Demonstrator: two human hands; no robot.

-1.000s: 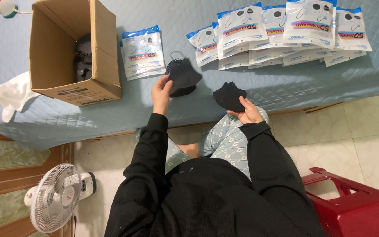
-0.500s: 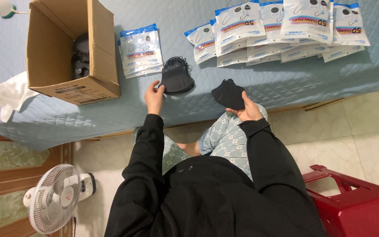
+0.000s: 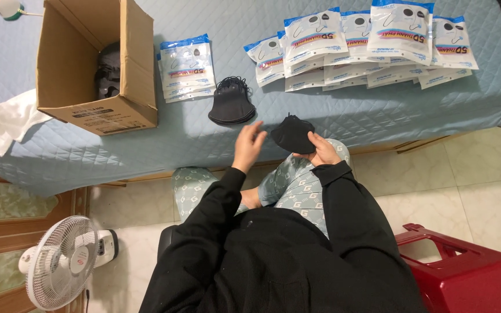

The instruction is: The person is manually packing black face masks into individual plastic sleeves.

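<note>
Black masks are sitting in our right hand as a small folded bundle, pinched at their lower right edge between thumb and fingers, so the bundle is sticking out up and to the left of the palm, just over the near edge of the bed. We are holding our left hand just beside them, on their left, with the fingers spread apart and loose, gripping nothing; a narrow gap is showing between its fingertips and the bundle. Above that open hand, a second stack of black masks is lying flat on the blue quilted cover, near the fingers but not touching them.

Moving outward, we are seeing a small pile of white and blue packets up and left of the flat stack, resting just beside the cardboard box. The box is standing open, with more dark masks showing inside it. A longer overlapping row of packets is stretching across the far right of the cover, well apart from both hands. A white cloth is lying left of the box. On the floor, a white fan is standing at our left and a red stool at our right.
</note>
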